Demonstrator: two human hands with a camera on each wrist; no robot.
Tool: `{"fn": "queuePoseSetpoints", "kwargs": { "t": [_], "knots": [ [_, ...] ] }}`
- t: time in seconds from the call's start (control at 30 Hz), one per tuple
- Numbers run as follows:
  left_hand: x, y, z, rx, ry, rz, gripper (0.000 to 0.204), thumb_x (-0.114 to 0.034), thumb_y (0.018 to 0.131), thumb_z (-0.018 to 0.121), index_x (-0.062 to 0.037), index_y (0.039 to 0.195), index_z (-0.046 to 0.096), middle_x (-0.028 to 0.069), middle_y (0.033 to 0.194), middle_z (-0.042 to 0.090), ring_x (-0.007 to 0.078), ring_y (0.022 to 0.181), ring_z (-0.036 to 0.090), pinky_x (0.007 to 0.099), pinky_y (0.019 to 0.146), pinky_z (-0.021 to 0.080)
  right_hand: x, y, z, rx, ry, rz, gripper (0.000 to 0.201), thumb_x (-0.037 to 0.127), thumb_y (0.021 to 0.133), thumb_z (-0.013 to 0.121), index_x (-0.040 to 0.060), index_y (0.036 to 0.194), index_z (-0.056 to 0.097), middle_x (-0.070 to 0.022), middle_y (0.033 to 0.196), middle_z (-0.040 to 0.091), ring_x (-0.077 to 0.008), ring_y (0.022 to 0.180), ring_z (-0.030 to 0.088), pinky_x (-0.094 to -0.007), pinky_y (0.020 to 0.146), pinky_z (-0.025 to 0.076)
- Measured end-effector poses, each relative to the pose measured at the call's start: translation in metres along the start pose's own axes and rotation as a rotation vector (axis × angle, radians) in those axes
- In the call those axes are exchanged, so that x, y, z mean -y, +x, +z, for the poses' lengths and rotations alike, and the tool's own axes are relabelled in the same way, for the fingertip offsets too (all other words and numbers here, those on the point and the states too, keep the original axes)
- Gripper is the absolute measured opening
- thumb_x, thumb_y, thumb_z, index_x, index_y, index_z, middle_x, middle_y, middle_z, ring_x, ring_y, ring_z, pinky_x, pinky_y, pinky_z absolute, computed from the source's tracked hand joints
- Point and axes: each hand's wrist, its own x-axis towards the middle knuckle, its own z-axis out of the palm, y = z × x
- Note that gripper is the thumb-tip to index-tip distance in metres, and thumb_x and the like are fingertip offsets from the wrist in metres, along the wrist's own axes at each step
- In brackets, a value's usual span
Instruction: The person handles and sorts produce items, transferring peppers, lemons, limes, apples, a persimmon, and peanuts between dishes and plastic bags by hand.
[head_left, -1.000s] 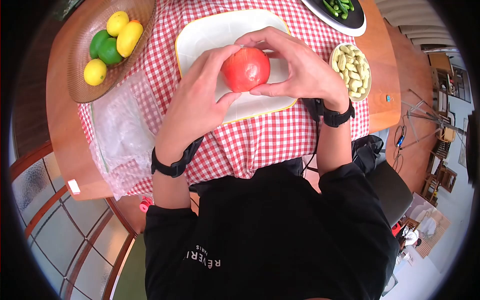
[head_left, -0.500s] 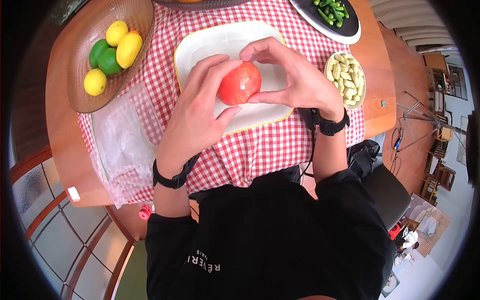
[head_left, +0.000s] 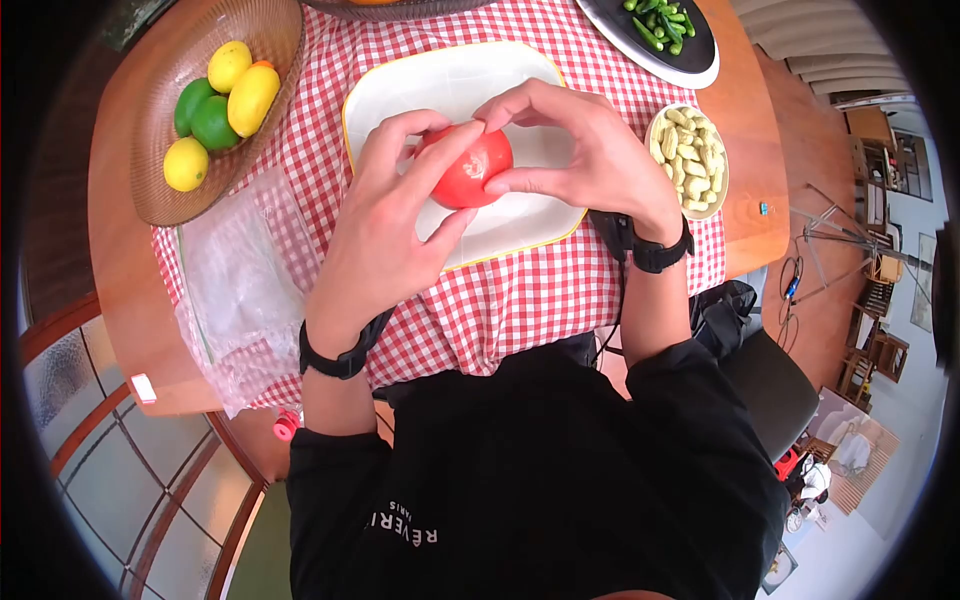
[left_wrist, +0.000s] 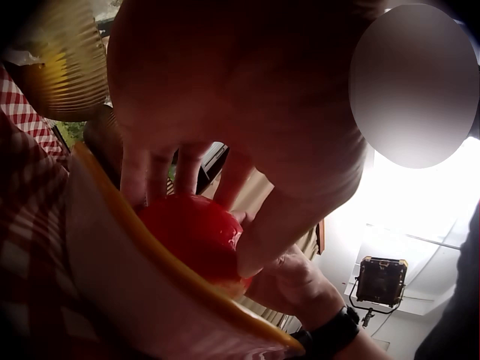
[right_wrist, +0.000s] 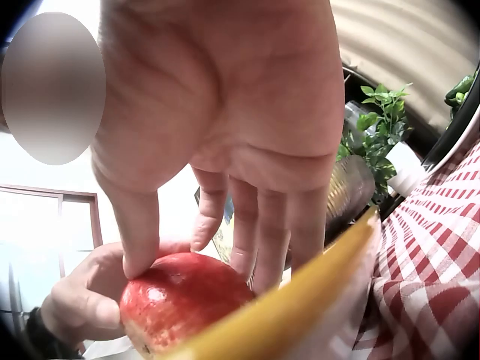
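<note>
A round, shiny red fruit [head_left: 474,172] is held between both hands over a white tray [head_left: 500,228] with a yellow rim. My left hand [head_left: 385,225] curves round its left side, and my right hand [head_left: 595,155] grips it from the right with the thumb at its lower right. In the left wrist view the red fruit [left_wrist: 196,234] shows beneath the left palm, behind the tray's rim [left_wrist: 161,259]. The right wrist view shows the right thumb and fingers on the fruit [right_wrist: 180,296], whose lower end is paler and rough.
A ribbed brown bowl [head_left: 150,165] holds lemons and green citrus at the left, with a clear plastic bag [head_left: 235,285] below it. At the right are a bowl of peanuts [head_left: 690,160] and a black plate [head_left: 640,20] with green peppers. A checked cloth [head_left: 520,300] lies underneath.
The fruit and both hands have shifted slightly left over the tray. The fruit has turned between the fingers, showing a different side. Both hands have stayed on it.
</note>
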Motion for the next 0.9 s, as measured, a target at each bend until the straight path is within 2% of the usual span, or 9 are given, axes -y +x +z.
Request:
{"fn": "queuePoseSetpoints", "kwargs": {
  "t": [0.07,0.13,0.27,0.33,0.43,0.47,0.67,0.73,0.9],
  "knots": [
    [-0.001,0.001,-0.001,0.016,0.023,0.01,0.067,0.002,0.076,0.084,-0.0065,0.139,0.062,0.0159,0.138,0.055,0.0355,0.128,0.06,0.0429,0.107,0.05,0.001,0.0,-0.002,0.005,-0.002,0.02,0.041,0.018,0.081,0.09,0.0046,0.114,0.068,-0.0111,0.118,0.073,-0.029,0.108,0.073,-0.0398,0.1,0.056],
    [-0.003,0.002,-0.003,0.028,0.021,-0.047,0.072,0.002,0.077,0.084,-0.0067,0.142,0.056,0.0158,0.14,0.054,0.0351,0.13,0.058,0.0432,0.108,0.05,0.003,-0.002,-0.009,0.082,0.091,0.092,0.04,0.01,0.084,0.087,0.0028,0.117,0.067,-0.0116,0.124,0.071,-0.0264,0.121,0.069,-0.0424,0.112,0.052],
    [0.003,-0.002,0.003,0.083,0.017,-0.14,0.076,0.002,0.076,0.084,-0.0078,0.145,0.052,0.0157,0.14,0.054,0.0351,0.13,0.058,0.0431,0.107,0.051,0.0,-0.006,-0.01,0.156,0.11,0.048,0.038,0.005,0.085,0.084,0.0035,0.119,0.066,-0.0134,0.132,0.069,-0.0278,0.122,0.068,-0.0426,0.112,0.052],
    [0.006,-0.001,0.003,0.044,0.007,-0.089,0.076,0.001,0.076,0.085,-0.0081,0.144,0.052,0.0156,0.137,0.056,0.0347,0.127,0.059,0.0427,0.104,0.052,-0.002,-0.005,-0.006,0.051,0.1,-0.046,0.029,0.007,0.086,0.081,0.0044,0.112,0.069,-0.015,0.122,0.073,-0.0318,0.115,0.07,-0.0418,0.103,0.054],
    [0.007,0.002,-0.001,-0.021,0.088,-0.048,0.074,-0.001,0.075,0.086,-0.0078,0.142,0.055,0.0151,0.132,0.058,0.0335,0.123,0.06,0.0418,0.1,0.053,-0.001,-0.003,-0.014,0.05,-0.084,-0.069,0.032,0.004,0.085,0.082,0.0022,0.114,0.069,-0.016,0.134,0.071,-0.0308,0.123,0.069,-0.041,0.107,0.054],
    [0.006,0.001,-0.002,-0.019,0.085,-0.053,0.074,-0.001,0.075,0.086,-0.0078,0.142,0.055,0.0151,0.132,0.058,0.0335,0.123,0.06,0.0418,0.1,0.053,0.0,-0.003,-0.014,0.032,-0.082,-0.065,0.031,0.007,0.085,0.084,0.0018,0.112,0.071,-0.0151,0.128,0.073,-0.03,0.121,0.07,-0.0408,0.105,0.054],
    [0.003,0.003,0.0,0.012,0.113,0.083,0.067,-0.005,0.075,0.088,-0.0068,0.137,0.062,0.0145,0.13,0.059,0.0334,0.122,0.06,0.0425,0.103,0.051,0.007,-0.001,-0.008,0.034,0.003,0.032,0.038,0.009,0.086,0.085,0.0021,0.12,0.07,-0.0129,0.127,0.073,-0.0265,0.12,0.071,-0.0411,0.108,0.054],
    [0.002,0.002,0.0,0.027,0.065,-0.028,0.069,-0.007,0.075,0.089,-0.006,0.137,0.06,0.0156,0.134,0.058,0.0361,0.127,0.058,0.0443,0.106,0.049,0.006,-0.003,-0.01,0.055,0.002,0.069,0.039,0.008,0.087,0.084,0.0024,0.123,0.069,-0.0129,0.128,0.073,-0.0267,0.12,0.07,-0.0412,0.109,0.054],
    [0.006,-0.003,0.006,0.077,0.037,-0.105,0.065,-0.008,0.076,0.088,-0.0046,0.134,0.059,0.0168,0.141,0.057,0.0383,0.133,0.057,0.045,0.11,0.048,0.003,-0.009,-0.019,0.124,0.099,0.013,0.041,-0.001,0.088,0.078,0.0032,0.127,0.068,-0.0144,0.136,0.07,-0.0298,0.125,0.068,-0.0436,0.113,0.052]
  ]
}}
